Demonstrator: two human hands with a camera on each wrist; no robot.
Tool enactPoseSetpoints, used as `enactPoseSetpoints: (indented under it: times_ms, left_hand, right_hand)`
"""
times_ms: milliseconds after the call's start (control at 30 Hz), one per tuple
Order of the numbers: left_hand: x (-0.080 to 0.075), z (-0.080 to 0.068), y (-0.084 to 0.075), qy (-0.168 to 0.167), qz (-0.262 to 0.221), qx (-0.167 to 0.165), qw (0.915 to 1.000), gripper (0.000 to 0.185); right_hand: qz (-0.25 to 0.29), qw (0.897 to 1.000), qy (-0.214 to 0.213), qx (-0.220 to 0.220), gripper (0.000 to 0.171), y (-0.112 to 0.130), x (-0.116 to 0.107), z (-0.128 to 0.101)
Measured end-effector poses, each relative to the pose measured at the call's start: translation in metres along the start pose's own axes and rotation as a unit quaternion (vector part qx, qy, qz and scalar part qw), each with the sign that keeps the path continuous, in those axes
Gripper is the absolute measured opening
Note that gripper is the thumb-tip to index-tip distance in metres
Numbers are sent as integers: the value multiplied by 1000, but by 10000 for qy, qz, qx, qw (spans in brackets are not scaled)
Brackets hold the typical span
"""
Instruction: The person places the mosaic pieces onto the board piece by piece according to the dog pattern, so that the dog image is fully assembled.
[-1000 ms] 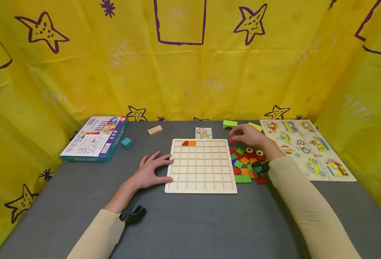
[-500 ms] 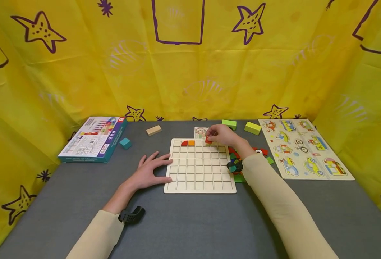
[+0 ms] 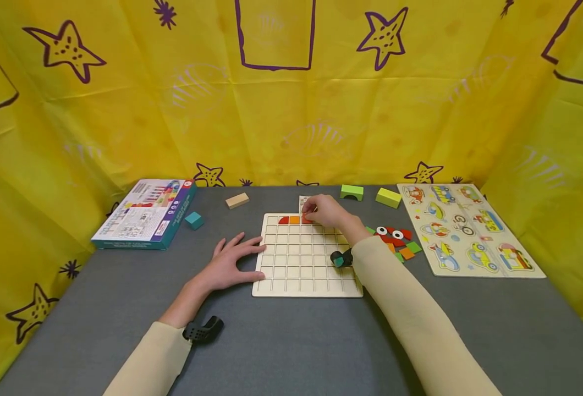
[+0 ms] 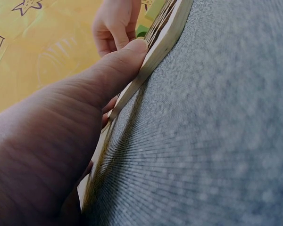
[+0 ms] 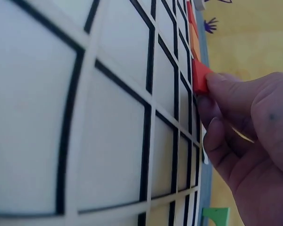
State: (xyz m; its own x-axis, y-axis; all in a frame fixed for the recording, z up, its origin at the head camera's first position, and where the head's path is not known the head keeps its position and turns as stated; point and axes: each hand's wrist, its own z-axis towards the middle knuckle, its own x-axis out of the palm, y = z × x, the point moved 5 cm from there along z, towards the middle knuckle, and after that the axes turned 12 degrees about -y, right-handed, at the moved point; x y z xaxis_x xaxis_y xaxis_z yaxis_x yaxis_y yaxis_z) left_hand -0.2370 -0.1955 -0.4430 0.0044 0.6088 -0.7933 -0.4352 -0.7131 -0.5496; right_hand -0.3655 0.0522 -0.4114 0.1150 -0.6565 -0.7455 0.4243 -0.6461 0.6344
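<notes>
Right hand (image 3: 325,212) pinches red tile (image 5: 199,77), tilted edge-down at grid board (image 3: 307,275); left hand (image 3: 229,263) rests flat, fingers straight.

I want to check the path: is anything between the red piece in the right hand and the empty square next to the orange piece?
Nothing visible. The right hand pinches the red piece right over the grid board's top row, beside the orange piece.

**Both arms extended, one hand flat, one pinching**

The left hand (image 3: 232,263) is laid palm down with fingers spread and straight, its forearm angled in from the lower left. The right arm is stretched forward across the body; the right hand (image 3: 325,211) is curled, fingertips (image 5: 217,89) pinched together.
</notes>
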Motion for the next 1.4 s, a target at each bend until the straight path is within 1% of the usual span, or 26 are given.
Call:
enactPoseSetpoints:
  times_ms: [267, 500, 600, 733, 833, 1133, 1400]
  left_hand:
    - [0, 1, 0, 18, -24, 36, 10000, 72]
    - [2, 0, 0, 55, -97, 49, 9999, 71]
    - [3, -1, 1, 60, -112, 76, 9999, 71]
    - [4, -1, 0, 32, -122, 114, 9999, 71]
    - [4, -1, -1, 20, -105, 129, 9999, 71]
    - [1, -1, 0, 3, -48, 35, 10000, 71]
    - [1, 0, 1, 16, -10, -5, 10000, 72]
  right_hand:
    - [-153, 9995, 103, 261, 5, 3, 2, -3]
    - [-190, 9994, 209, 186, 9, 3, 1, -5]
    - [-73, 9997, 153, 194, 12, 0, -3, -7]
    - [183, 9993, 83, 300, 16, -7, -14, -14]
    - [259, 9990, 103, 337, 20, -13, -25, -21]
    - [128, 9992, 136, 345, 27, -24, -58, -44]
    - [103, 9992, 53, 381, 27, -44, -82, -63]
